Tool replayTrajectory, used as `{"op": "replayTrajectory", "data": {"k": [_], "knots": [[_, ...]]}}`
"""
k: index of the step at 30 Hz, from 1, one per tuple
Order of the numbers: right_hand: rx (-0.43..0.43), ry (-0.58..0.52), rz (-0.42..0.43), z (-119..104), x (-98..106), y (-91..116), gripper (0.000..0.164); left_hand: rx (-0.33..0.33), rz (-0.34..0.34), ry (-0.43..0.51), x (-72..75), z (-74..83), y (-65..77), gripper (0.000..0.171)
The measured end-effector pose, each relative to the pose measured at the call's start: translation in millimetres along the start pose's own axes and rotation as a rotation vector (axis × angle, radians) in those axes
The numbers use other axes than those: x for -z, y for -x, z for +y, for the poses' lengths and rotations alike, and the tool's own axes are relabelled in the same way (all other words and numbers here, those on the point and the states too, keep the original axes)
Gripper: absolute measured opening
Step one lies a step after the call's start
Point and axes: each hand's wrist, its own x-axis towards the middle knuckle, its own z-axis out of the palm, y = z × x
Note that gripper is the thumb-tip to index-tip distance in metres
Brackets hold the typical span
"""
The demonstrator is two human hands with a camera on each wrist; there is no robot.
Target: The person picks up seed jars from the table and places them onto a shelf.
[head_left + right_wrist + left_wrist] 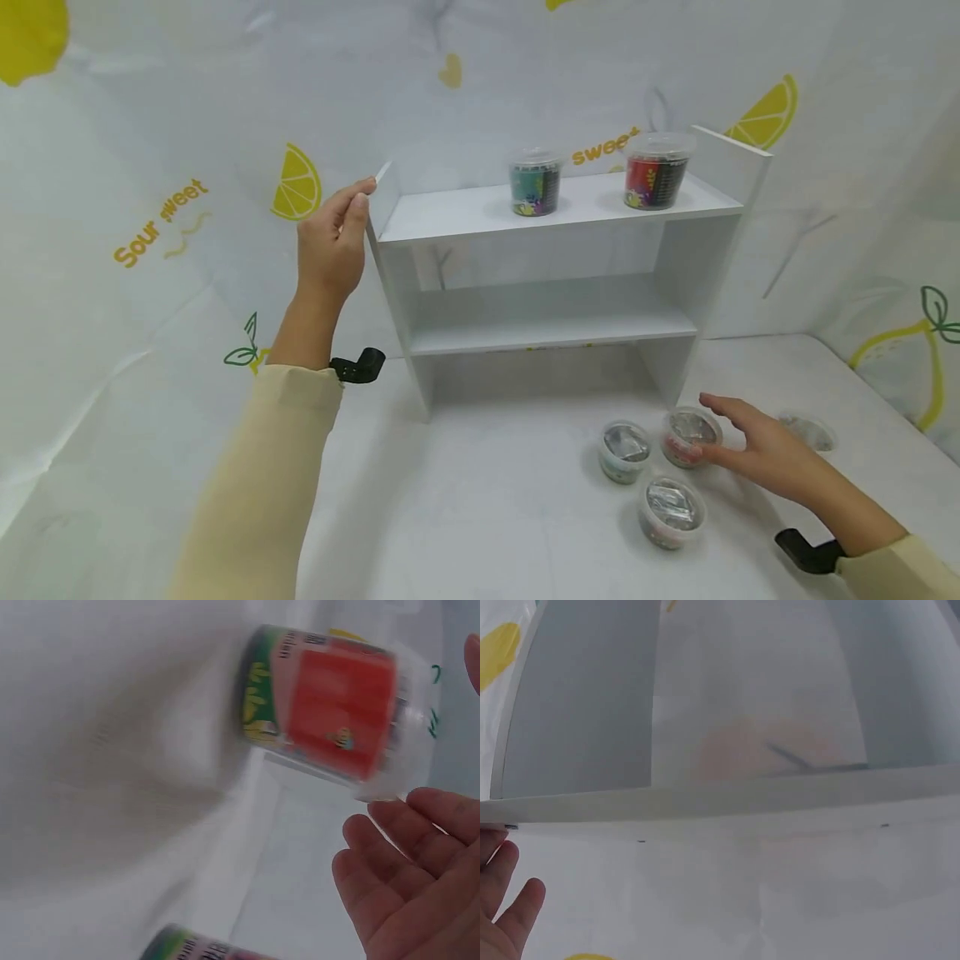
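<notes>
My left hand [333, 242] is raised at the upper left corner of the white shelf unit [555, 312], fingertips right at the side panel's top. In the left wrist view its fingers [499, 877] lie fairly straight beside the panel's edge. My right hand [772, 454] reaches over the table, thumb and fingers spread around a red-labelled plastic cup [681, 450] with a clear lid. The right wrist view has this cup [337, 705] with its lid close to the fingertips [360, 829]. Beside it stand a green-labelled cup [622, 458] and another lidded cup [672, 512].
On the top shelf stand a teal cup [535, 183] and a red-and-black cup [657, 172]. Another lidded cup [810, 432] is partly behind my right hand. A lemon-printed sheet [187, 108] hangs behind the shelf unit. The table [480, 500] is white.
</notes>
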Motion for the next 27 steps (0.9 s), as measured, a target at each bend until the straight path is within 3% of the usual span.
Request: {"op": "replayTrajectory", "data": {"k": [6, 13, 27], "knots": [[-0.001, 0.023, -0.032, 6.2, -10.6, -2.7, 0.09, 0.003, -0.063, -0.028, 7.3, 2.9, -3.0, 0.037], [-0.02, 0.049, -0.041, 9.6, -14.1, -1.5, 0.088, -0.005, -0.129, -0.011, 5.0, 2.4, -2.4, 0.042], [-0.116, 0.039, -0.048, 8.0, -20.1, -8.6, 0.088, -0.087, -0.035, 0.002, -1.8, -7.8, -1.3, 0.037]]}}
